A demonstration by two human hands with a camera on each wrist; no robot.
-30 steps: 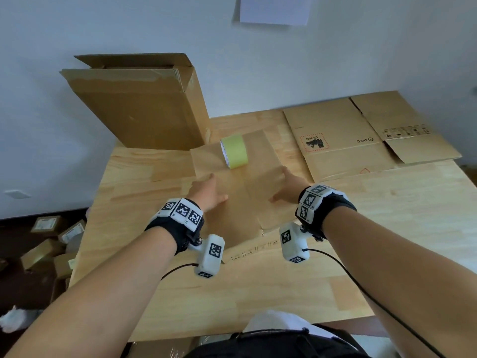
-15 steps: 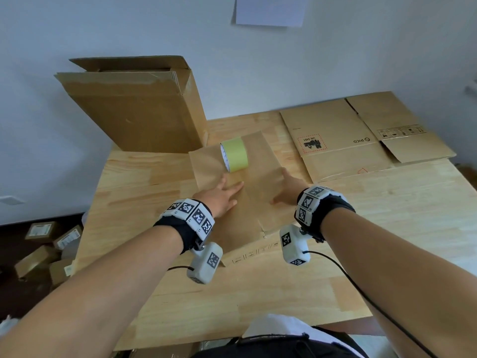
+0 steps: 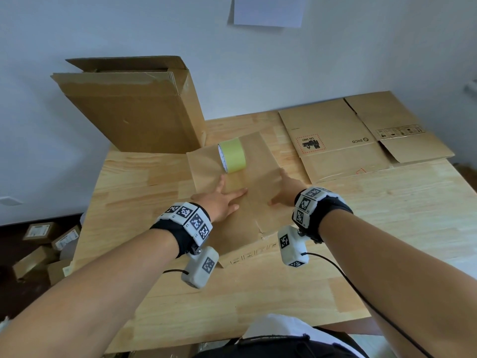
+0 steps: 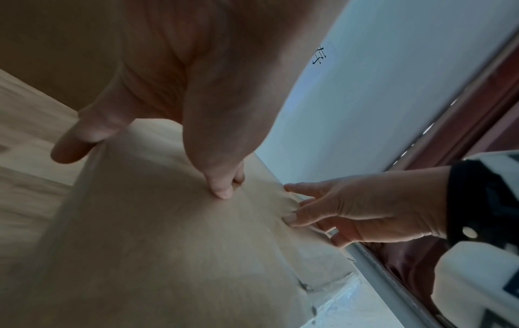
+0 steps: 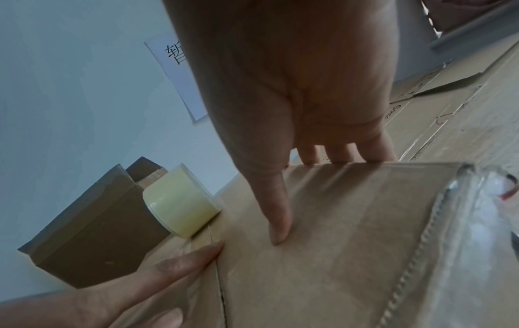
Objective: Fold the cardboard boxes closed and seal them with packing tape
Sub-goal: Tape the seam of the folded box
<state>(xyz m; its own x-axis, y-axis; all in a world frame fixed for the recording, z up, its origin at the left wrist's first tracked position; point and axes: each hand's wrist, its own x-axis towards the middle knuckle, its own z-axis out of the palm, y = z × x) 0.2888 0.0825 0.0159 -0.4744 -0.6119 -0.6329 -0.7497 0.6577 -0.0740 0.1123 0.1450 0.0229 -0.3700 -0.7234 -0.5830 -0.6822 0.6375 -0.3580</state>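
A closed brown cardboard box (image 3: 260,161) lies flat on the middle of the wooden table (image 3: 387,228). A yellow-green tape roll (image 3: 232,155) stands on edge on the box's far end. My left hand (image 3: 222,200) lies flat on the box top, with straight fingers (image 5: 182,264) pressing beside the centre seam (image 5: 219,277). My right hand (image 3: 284,187) rests at the box's right edge. Its thumb (image 5: 276,210) presses on the top and its fingers (image 5: 337,151) reach over the edge. A strip of clear tape (image 5: 365,199) shines across the top.
A large open carton (image 3: 134,109) leans against the wall at the back left. Flattened cartons (image 3: 335,140) lie at the back right of the table. Several small boxes (image 3: 38,244) sit on the floor at the left. A paper sheet (image 3: 267,11) hangs on the wall.
My left hand has slid forward and to the right across the box top, towards the seam and the tape roll. The right hand has stayed at the box's right edge.
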